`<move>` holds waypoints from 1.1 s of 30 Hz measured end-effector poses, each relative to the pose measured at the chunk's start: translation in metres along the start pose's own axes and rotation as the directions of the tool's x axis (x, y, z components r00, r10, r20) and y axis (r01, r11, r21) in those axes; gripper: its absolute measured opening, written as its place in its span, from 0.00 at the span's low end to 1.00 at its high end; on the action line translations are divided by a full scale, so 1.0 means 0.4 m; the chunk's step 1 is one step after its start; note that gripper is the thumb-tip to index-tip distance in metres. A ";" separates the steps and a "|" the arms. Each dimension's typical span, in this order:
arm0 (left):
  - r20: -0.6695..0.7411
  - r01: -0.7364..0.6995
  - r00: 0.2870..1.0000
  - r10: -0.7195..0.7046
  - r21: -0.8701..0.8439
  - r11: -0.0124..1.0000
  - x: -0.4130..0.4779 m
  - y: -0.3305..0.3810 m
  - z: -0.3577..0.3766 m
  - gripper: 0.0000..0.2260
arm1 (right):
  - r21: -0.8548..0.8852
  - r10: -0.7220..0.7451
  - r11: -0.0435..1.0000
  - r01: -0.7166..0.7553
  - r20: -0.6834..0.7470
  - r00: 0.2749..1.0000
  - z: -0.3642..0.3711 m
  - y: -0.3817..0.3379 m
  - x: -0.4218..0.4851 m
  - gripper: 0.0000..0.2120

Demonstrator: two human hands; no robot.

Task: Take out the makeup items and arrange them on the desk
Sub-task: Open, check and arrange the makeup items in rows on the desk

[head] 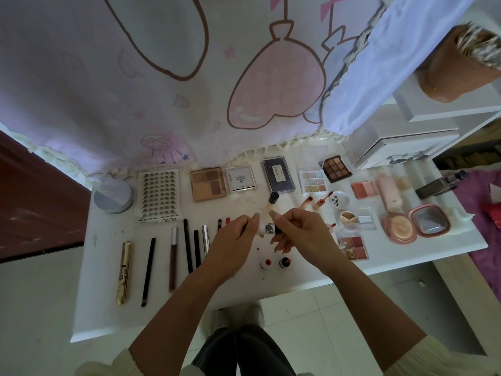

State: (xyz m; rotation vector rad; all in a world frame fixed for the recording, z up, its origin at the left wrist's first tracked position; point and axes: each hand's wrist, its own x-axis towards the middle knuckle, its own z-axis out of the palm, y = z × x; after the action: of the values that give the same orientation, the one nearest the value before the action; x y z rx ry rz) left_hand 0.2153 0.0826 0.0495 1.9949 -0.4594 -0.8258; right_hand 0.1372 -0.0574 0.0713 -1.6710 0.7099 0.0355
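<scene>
Over white desk (pixel 108 308), hands (pixel 233 237) (pixel 303 232) grip a tube (pixel 267 207), cap (pixel 273 197) pointing away.

One lash tray (pixel 158 195), one round jar (pixel 113 195), two nine-pan palettes (pixel 312 181), two small bottles (pixel 266 263) (side by side).

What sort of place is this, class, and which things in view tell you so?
Probably a bedroom or dorm corner: a white desk, an eyeshadow palette among rows of makeup, and a cartoon-print curtain hanging behind.
</scene>
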 end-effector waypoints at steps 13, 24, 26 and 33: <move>-0.006 -0.001 1.000 0.001 0.021 1.000 0.005 -0.019 -0.005 0.17 | 0.038 0.055 0.998 -0.056 0.027 0.998 0.003 0.002 -0.002 0.13; -0.016 -0.025 1.000 0.025 -0.010 1.000 0.014 -0.028 -0.008 0.18 | 0.049 0.021 0.999 -0.024 0.067 0.998 0.003 0.002 0.002 0.10; -0.005 -0.016 1.000 0.016 -0.010 1.000 0.017 -0.033 -0.011 0.17 | 0.017 -0.010 1.000 0.009 0.065 0.998 -0.005 0.004 0.004 0.08; 0.014 0.044 0.999 -0.042 -0.187 0.981 0.028 -0.030 -0.016 0.15 | 0.077 -0.083 0.994 0.074 0.114 0.990 -0.032 -0.005 0.005 0.08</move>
State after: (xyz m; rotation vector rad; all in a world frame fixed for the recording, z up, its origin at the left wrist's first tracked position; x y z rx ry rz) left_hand 0.2279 0.0860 0.0377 1.8331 -0.3329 -0.8734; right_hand 0.1350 -0.0698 0.0756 -1.6123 0.5505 0.0513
